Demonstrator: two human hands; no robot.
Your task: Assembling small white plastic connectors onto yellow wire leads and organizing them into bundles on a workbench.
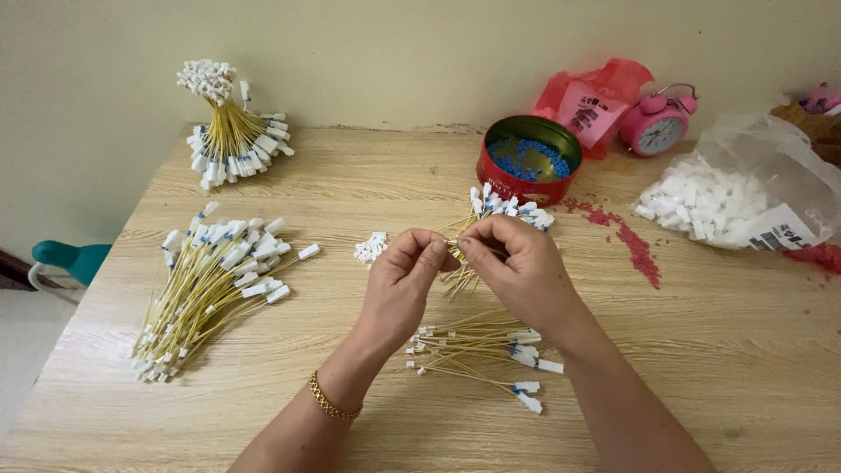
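My left hand [399, 285] and my right hand [521, 267] meet over the middle of a wooden table [718, 350]. Together they pinch a bundle of thin yellow cables with white connectors [508, 208] that fans out toward the far side. The left wrist wears a gold bracelet [330, 400]. Beneath my hands lies a small loose group of the same yellow cables [477, 355]. A little pile of white plastic pieces [371, 248] sits just left of my left hand.
A large pile of yellow cables [210, 285] lies at the left. A tied upright bundle [229, 131] stands at the far left. A red round tin of blue bits [530, 159], a pink alarm clock [659, 124], a red bag [591, 101], red crumbs [632, 245] and a clear bag of white connectors [736, 197] sit at the back right.
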